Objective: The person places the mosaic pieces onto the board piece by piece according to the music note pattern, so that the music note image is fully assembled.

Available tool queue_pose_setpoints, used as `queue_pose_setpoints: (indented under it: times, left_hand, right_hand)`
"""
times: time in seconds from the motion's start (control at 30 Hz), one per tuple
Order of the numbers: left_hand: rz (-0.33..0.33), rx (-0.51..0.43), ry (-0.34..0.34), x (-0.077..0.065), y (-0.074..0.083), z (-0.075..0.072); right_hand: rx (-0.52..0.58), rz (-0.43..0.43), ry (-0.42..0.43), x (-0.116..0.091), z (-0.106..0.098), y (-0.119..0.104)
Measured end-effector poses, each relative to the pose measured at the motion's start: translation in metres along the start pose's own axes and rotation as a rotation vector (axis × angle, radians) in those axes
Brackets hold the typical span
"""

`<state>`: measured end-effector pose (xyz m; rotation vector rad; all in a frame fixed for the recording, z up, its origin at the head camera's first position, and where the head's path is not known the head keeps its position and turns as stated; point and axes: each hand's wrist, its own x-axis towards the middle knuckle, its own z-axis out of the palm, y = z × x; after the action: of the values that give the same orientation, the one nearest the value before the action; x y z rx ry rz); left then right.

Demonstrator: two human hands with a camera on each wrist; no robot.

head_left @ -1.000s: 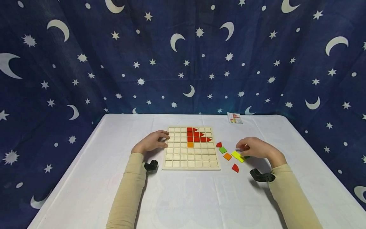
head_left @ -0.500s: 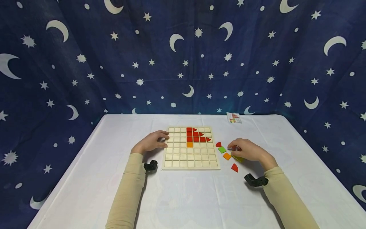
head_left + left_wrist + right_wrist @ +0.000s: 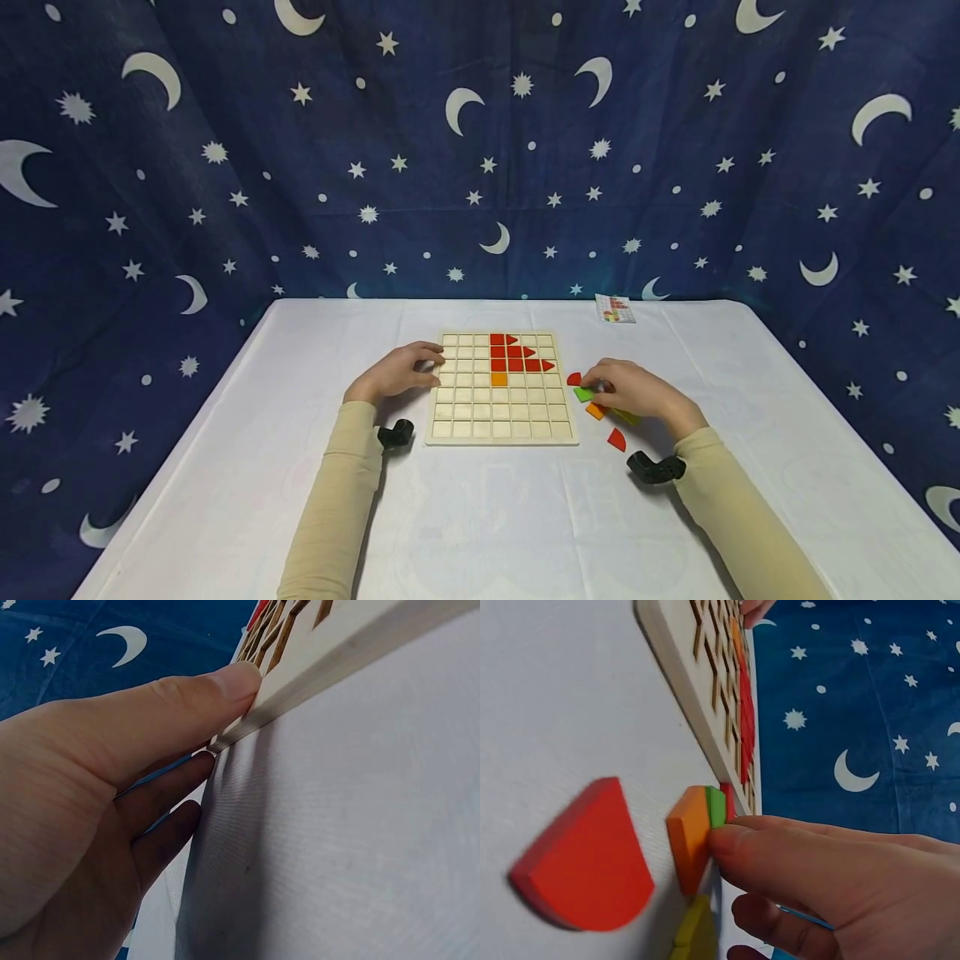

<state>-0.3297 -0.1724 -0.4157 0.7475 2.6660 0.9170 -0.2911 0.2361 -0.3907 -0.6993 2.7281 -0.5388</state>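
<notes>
A pale wooden grid board (image 3: 461,408) lies mid-table. Red squares and red pointed pieces (image 3: 515,365) fill cells of its upper rows, with an orange square (image 3: 498,379) just below them. My left hand (image 3: 397,371) rests at the board's left edge; in the left wrist view the thumb (image 3: 236,681) lies on the rim and the other fingertips are beside it. To the right of the board, my right hand (image 3: 636,388) pinches a green square tile (image 3: 582,395) between thumb and fingers. The right wrist view shows the thumb (image 3: 731,838) against this tile, whose far part is hidden.
Near the right hand lie a loose orange tile (image 3: 595,412), a red quarter-circle (image 3: 617,440) and another red quarter-circle (image 3: 573,379). Yellow pieces (image 3: 696,930) sit partly under that hand. A printed pattern card (image 3: 615,309) lies at the table's back edge.
My right hand has moved left from over the yellow pieces to the green square tile, which has turned slightly under the fingers. The left hand stays at the board's edge.
</notes>
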Motion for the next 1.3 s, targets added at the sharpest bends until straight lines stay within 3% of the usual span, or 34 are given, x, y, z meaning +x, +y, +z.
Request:
queue_pose_setpoints:
  times: [0.13, 0.43, 1.0, 1.3]
  left_hand:
    - [-0.008, -0.002, -0.003, 0.000, 0.000, 0.000]
    - [-0.016, 0.002, -0.005, 0.001, -0.001, 0.002]
    - [0.015, 0.004, 0.005, 0.000, 0.000, 0.002]
    - [-0.004, 0.013, -0.001, 0.001, -0.001, 0.002]
  right_hand:
    - [0.034, 0.020, -0.022, -0.001, -0.003, -0.001]
    - [0.032, -0.033, -0.029, -0.001, -0.001, 0.001]
    - [-0.071, 0.104, 0.037, 0.010, 0.002, 0.000]
    - [-0.079, 0.070, 0.060, 0.009, 0.002, 0.004]
